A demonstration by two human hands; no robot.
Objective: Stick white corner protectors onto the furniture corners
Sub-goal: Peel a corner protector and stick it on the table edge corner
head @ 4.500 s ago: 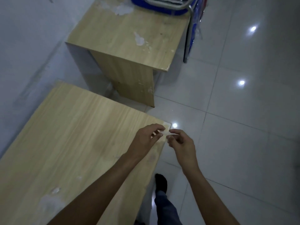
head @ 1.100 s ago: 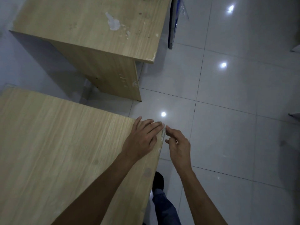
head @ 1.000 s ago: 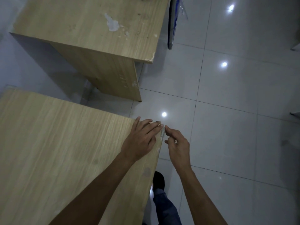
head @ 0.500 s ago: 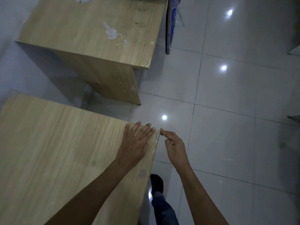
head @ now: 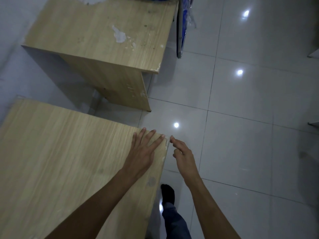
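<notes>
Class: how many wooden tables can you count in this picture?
2: the near table under the left hand, and the far table beyond it. More may lie outside the view.

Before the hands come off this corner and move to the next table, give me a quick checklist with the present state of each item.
1. Corner protector sits on the near table's corner: ok, a pale piece shows at the tip.
2. Left hand presses flat on the tabletop beside it: ok, fingers straight.
3. Right hand works the side face: ok, a fingertip is at the protector's edge.
4. Protector stuck flush all round: cannot tell, too small and dim.
5. Far table's near corner has a protector: not ok, chipped and bare.
6. Floor path to it: ok, nothing on the tiles between.
</notes>
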